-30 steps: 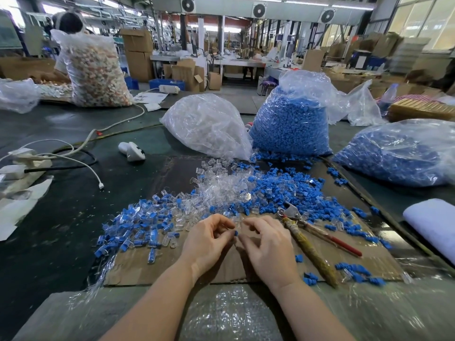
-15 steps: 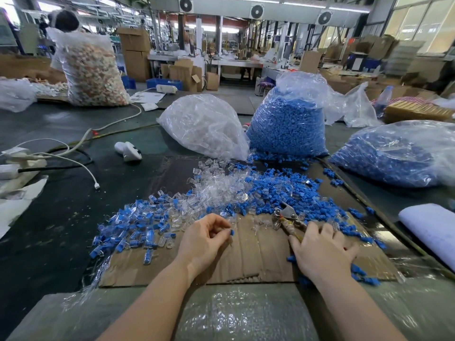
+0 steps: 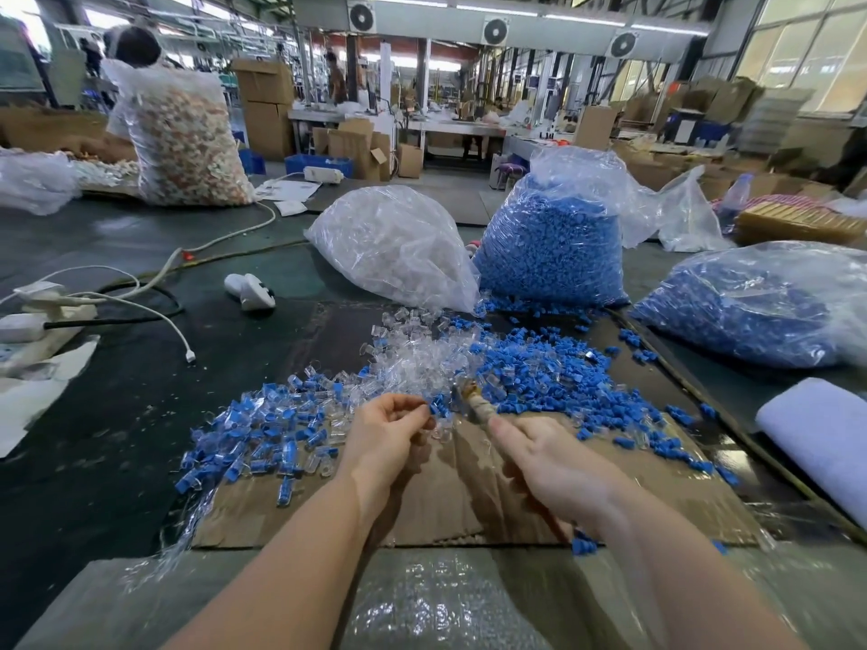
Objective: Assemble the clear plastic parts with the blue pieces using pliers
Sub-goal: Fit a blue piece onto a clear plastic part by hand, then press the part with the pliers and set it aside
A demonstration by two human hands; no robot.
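Pliers [image 3: 475, 405], gripped by the right hand [image 3: 558, 466], point at a small piece [image 3: 437, 409] pinched by the left hand [image 3: 384, 438], above the cardboard sheet [image 3: 460, 504]. Behind the cardboard sheet: loose blue pieces [image 3: 553, 372], clear plastic parts [image 3: 413, 356], bulk bags [image 3: 553, 246].

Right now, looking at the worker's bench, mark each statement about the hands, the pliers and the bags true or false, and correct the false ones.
1. The right hand grips the pliers. True.
2. The left hand lies flat and empty on the cardboard. False: it is raised, its fingers pinching a small blue and clear piece.
3. The bag of clear parts stands left of a bag of blue pieces. True.
4. The pliers point away from the left hand. False: their tip points towards the pinched piece.
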